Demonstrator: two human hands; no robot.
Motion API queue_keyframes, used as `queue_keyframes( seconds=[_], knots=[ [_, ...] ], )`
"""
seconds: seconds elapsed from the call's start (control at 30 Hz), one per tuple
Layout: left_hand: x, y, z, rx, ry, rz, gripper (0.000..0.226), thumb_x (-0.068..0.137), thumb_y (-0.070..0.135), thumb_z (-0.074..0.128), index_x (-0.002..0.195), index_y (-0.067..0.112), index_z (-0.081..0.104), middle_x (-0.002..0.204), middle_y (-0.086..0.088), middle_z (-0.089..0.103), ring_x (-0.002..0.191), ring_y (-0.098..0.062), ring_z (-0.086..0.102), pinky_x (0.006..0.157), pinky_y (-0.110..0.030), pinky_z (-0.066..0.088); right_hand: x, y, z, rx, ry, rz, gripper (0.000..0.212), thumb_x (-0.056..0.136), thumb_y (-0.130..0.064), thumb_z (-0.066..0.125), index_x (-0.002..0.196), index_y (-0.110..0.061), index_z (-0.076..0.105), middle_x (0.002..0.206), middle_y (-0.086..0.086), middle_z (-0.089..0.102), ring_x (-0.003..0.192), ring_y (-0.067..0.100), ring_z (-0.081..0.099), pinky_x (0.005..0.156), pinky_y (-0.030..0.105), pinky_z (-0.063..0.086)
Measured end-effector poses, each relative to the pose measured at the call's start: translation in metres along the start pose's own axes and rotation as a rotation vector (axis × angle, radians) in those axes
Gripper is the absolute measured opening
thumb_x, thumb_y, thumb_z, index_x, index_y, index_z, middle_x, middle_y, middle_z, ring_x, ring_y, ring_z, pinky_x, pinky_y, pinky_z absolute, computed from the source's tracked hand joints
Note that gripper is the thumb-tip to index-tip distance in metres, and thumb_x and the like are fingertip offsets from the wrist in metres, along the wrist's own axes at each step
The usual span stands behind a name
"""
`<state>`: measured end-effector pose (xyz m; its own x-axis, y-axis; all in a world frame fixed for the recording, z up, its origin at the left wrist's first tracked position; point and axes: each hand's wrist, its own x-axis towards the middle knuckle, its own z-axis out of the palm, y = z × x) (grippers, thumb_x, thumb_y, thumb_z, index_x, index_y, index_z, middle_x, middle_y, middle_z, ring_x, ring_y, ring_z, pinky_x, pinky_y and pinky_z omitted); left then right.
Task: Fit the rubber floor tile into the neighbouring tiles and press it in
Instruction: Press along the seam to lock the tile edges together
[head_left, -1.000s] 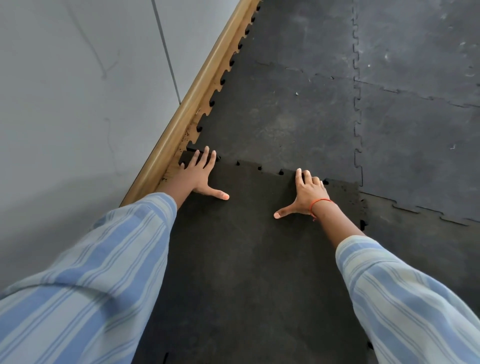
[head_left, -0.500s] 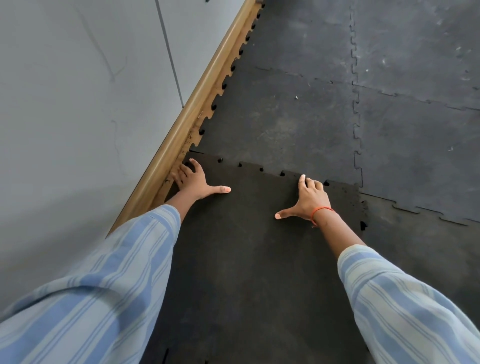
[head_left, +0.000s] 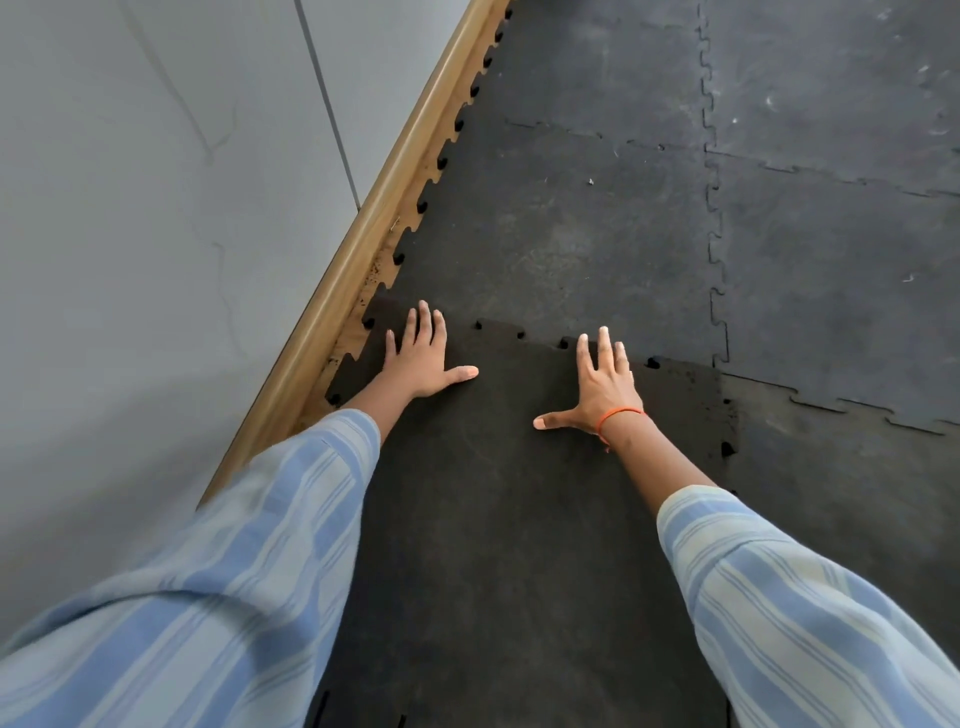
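A dark rubber floor tile (head_left: 498, 519) with jigsaw edges lies in front of me, its far edge resting on the seam with the neighbouring tile (head_left: 561, 234) ahead. Small gaps show along that seam and along the right edge. My left hand (head_left: 421, 358) lies flat, fingers spread, on the tile's far left corner near the wall. My right hand (head_left: 602, 387), with an orange thread at the wrist, lies flat with fingers spread on the far edge, right of centre. Neither hand grips anything.
A grey wall (head_left: 156, 234) with a wooden skirting board (head_left: 363, 249) runs along the left, with bare wooden floor showing between it and the tile teeth. More laid rubber tiles (head_left: 831, 260) cover the floor ahead and to the right.
My left hand moved from the wall-side edge onto the far left corner and flattened. My right hand's fingers uncurled and now lie flat on the far edge.
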<state>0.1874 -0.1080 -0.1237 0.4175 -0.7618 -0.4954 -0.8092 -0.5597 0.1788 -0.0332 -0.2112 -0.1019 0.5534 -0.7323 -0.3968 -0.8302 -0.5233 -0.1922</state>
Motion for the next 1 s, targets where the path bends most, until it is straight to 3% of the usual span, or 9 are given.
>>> queue_keyframes(
  seconds=[0.27, 0.37, 0.43, 0.57, 0.7, 1.0],
  knots=[
    [0.001, -0.001, -0.007, 0.053, -0.104, -0.019, 0.107, 0.086, 0.074, 0.035, 0.150, 0.009, -0.021, 0.157, -0.009, -0.032, 0.147, -0.026, -0.023, 0.118, -0.052, -0.005, 0.007, -0.003, 0.000, -0.034, -0.062, -0.009, 0.130, 0.059, -0.061, 0.077, 0.151, -0.011, 0.001, 0.161, 0.004, -0.009, 0.147, 0.030, -0.011, 0.116, 0.057, 0.011],
    [0.003, 0.013, -0.021, 0.054, -0.153, -0.064, 0.102, 0.091, 0.066, 0.040, 0.151, 0.008, -0.018, 0.158, -0.011, -0.029, 0.148, -0.028, -0.019, 0.118, -0.052, -0.001, 0.009, -0.006, -0.004, -0.025, -0.078, -0.005, 0.131, 0.057, -0.060, 0.079, 0.151, -0.011, 0.002, 0.161, 0.004, -0.008, 0.147, 0.031, -0.010, 0.116, 0.058, 0.012],
    [0.007, 0.035, -0.024, 0.028, -0.189, 0.020, 0.092, 0.097, 0.056, 0.040, 0.152, 0.006, -0.013, 0.159, -0.012, -0.026, 0.149, -0.028, -0.015, 0.118, -0.053, 0.003, 0.007, -0.006, -0.003, -0.018, -0.069, -0.008, 0.131, 0.057, -0.060, 0.079, 0.151, -0.010, 0.002, 0.161, 0.005, -0.008, 0.147, 0.030, -0.010, 0.116, 0.057, 0.012],
    [0.005, 0.063, -0.008, 0.028, -0.216, 0.070, 0.080, 0.102, 0.042, 0.037, 0.152, 0.009, -0.015, 0.158, -0.009, -0.028, 0.148, -0.028, -0.018, 0.119, -0.051, 0.003, 0.004, 0.002, 0.002, -0.017, -0.057, -0.028, 0.133, 0.059, -0.064, 0.075, 0.150, -0.004, -0.002, 0.160, 0.009, -0.012, 0.147, 0.027, -0.011, 0.118, 0.054, 0.012],
    [0.003, 0.058, 0.002, 0.105, -0.149, 0.177, 0.066, 0.104, 0.040, 0.026, 0.154, 0.021, -0.012, 0.159, 0.007, -0.026, 0.148, -0.025, -0.019, 0.117, -0.060, 0.002, 0.006, 0.005, 0.003, -0.026, -0.092, -0.042, 0.132, 0.063, -0.065, 0.072, 0.149, -0.003, -0.006, 0.159, 0.008, -0.018, 0.147, 0.026, -0.016, 0.117, 0.053, 0.008],
    [0.009, 0.067, -0.002, 0.138, -0.221, 0.136, 0.065, 0.105, 0.038, 0.025, 0.153, 0.022, -0.016, 0.157, 0.008, -0.031, 0.147, -0.025, -0.023, 0.117, -0.060, 0.000, 0.009, 0.008, 0.007, -0.049, -0.148, -0.040, 0.129, 0.067, -0.069, 0.065, 0.148, -0.006, -0.013, 0.157, 0.008, -0.024, 0.145, 0.025, -0.021, 0.118, 0.050, 0.001]
  ],
)
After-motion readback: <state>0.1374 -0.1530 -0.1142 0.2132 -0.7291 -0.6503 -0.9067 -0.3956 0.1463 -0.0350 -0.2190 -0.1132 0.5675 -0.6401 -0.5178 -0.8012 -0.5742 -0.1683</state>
